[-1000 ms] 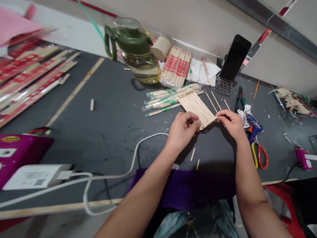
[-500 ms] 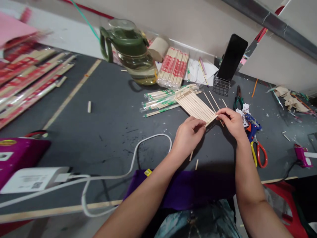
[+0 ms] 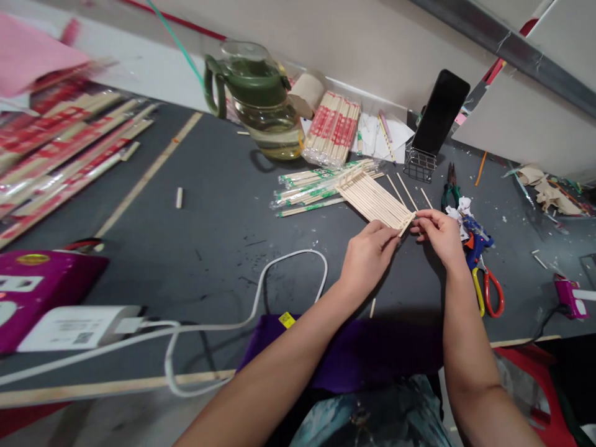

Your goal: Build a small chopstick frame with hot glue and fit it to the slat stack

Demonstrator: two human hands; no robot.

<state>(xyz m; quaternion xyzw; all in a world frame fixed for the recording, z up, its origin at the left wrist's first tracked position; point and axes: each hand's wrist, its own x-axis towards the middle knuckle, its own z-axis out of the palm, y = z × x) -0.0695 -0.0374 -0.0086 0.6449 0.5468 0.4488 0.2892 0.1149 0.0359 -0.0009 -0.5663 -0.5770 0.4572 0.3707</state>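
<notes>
A flat panel of thin wooden sticks (image 3: 372,197) laid side by side slants across the table, with a crosswise piece at its far end. Along the near end runs a short wooden stick (image 3: 406,225). My left hand (image 3: 370,256) pinches this stick's left end between thumb and fingers, at the panel's near corner. At the opposite end, my right hand (image 3: 437,234) has thumb and forefinger closed on the stick's tip. Loose thin sticks (image 3: 406,189) lie just beyond my right hand. The panel's far end rests by green-printed wrapped chopsticks (image 3: 307,191).
A glass pitcher (image 3: 261,102) and a red-printed chopstick pack (image 3: 333,127) stand behind. To the right are a phone (image 3: 440,112) on a wire stand, pliers (image 3: 451,186), a blue glue gun (image 3: 475,239) and scissors (image 3: 492,292). A white cable (image 3: 261,279) curves at left.
The view has shifted, so things appear slightly farther right. My hands keep their hold at the panel's near end; my left hand has moved slightly right and covers a loose stick seen before.
</notes>
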